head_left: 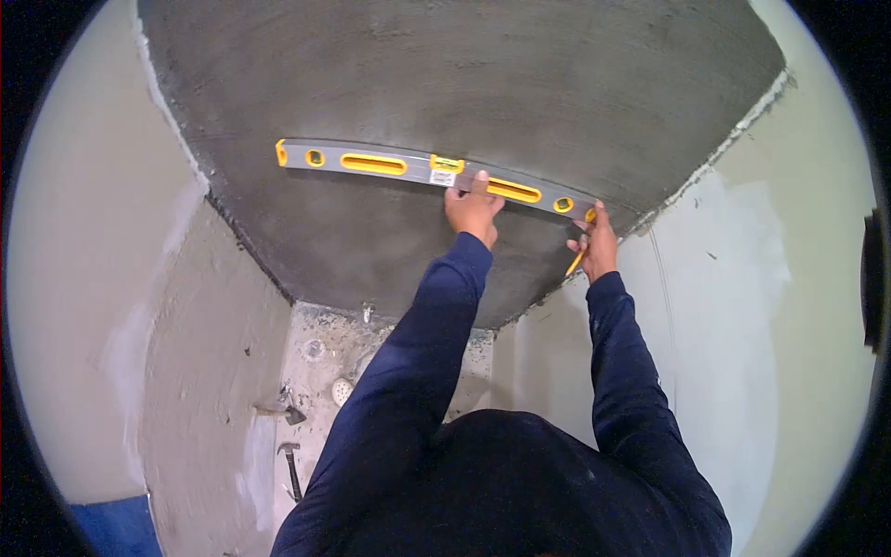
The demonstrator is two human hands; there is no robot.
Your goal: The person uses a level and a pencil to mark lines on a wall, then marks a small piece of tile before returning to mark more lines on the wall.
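A long grey spirit level [418,167] with yellow cutouts and vials lies against the dark grey plastered wall [371,84]. It slopes down slightly to the right in this wide, curved view. My left hand [473,213] grips its lower edge just right of the middle vial, one finger lying up over its face. At the right end of the level, my right hand [601,246] touches it with the fingertips. That same hand holds a yellow pencil [575,264], its lower end pointing down and left.
Below, on the stained floor [320,332], are a round drain cover [342,391], a claw hammer [291,469] and another wooden-handled tool [290,413]. A small pipe stub [368,311] shows at the wall's foot. Side walls stand left [204,343] and right [724,343]. Blue material [116,527] shows lower left.
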